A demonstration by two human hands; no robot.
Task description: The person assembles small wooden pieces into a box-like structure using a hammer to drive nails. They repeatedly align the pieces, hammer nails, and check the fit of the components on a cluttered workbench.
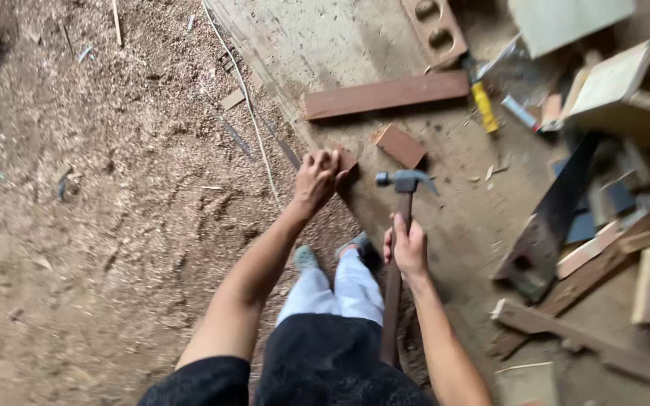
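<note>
sawdust floor [99,225] — right hand [409,248] grips steel-headed claw hammer [405,184]; left hand [316,180] clasps dark plank [355,197].

My right hand [409,252] has a hammer [402,197] with dull grey metal head and dark wooden handle. The plank [385,94] looks like smooth reddish wood, and the floor [114,188] is rough with matt sawdust.

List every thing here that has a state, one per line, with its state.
Left hand: gripping the end of a wood piece, which stands off the floor.
Right hand: closed round the hammer handle, head up in the air.
Saw: lying flat on scrap wood, untouched.
Long plank: lying flat on the floor.
Small block: lying loose, apart from the plank.
</note>
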